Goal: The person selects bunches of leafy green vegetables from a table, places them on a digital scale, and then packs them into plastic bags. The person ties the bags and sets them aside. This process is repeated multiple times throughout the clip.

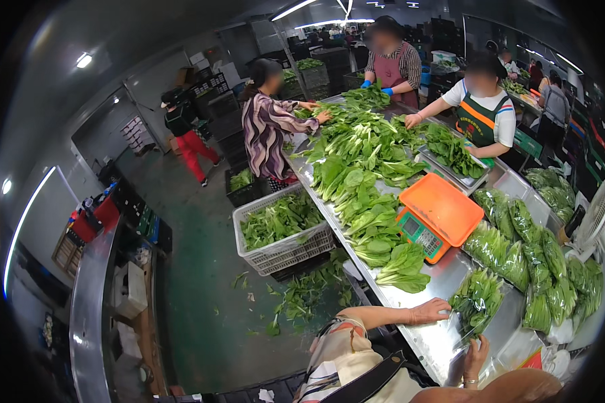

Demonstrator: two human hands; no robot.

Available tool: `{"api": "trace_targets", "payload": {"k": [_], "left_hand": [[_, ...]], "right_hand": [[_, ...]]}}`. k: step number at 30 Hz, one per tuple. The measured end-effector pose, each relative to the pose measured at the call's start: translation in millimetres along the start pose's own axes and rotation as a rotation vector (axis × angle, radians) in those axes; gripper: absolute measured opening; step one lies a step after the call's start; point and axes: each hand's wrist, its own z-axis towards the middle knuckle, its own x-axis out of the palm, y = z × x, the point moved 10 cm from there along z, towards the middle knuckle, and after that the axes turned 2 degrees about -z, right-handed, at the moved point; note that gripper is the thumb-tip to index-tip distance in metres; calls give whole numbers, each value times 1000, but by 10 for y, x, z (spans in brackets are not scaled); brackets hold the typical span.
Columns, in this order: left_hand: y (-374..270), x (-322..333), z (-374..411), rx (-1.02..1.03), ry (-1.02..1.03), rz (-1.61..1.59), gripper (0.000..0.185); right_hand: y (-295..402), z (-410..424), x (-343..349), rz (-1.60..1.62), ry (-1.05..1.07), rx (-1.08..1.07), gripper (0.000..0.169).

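A clear plastic bag of leafy greens (476, 302) lies on the stainless steel table (428, 322) before me. My left hand (430, 311) is at the bag's left end, its fingertips touching or very near the plastic. Beside the bag's lower end is my right hand (475, 357), fingers bent against it; whether either hand grips the film I cannot tell. An orange digital scale (441, 214) with a bare pan stands beyond the bag. Bunches of loose leafy greens (373, 226) run along the table's left side. More bagged greens (539, 267) lie at the right.
Three co-workers (282, 121) stand around the table's far part, handling greens; one has a second scale (456, 169). A white plastic crate (282, 252) of greens stands left of the table, with leaves scattered on the floor (201, 302). A white fan (592, 216) is at the right.
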Motion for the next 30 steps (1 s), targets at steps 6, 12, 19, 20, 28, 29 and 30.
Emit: {"api": "trace_targets", "payload": {"k": [6,12,19,20,28,29,30], "left_hand": [[19,47,64,49,-49,-23,13],[129,69,17,-70,58,-150,14],[455,291,14,-229,106,-396,21],[614,426,18,-540,173,-529,19],[326,121,30,-147,155,-122,25],[297,120,65,-129,146,-127,26],[261,115,102,-129,146,-150,27]], "right_hand": [[49,64,-4,21,112,-40,27],[105,157,112,5,156,-91,24],[33,60,-24,-32,161,-152,31],[-128,-112,108,-98,179,-197,42],[18,252,17,36,329,-148,36],[51,227,-4,29,328,-169,27],[58,208,-4,14,332,-173,22]]}}
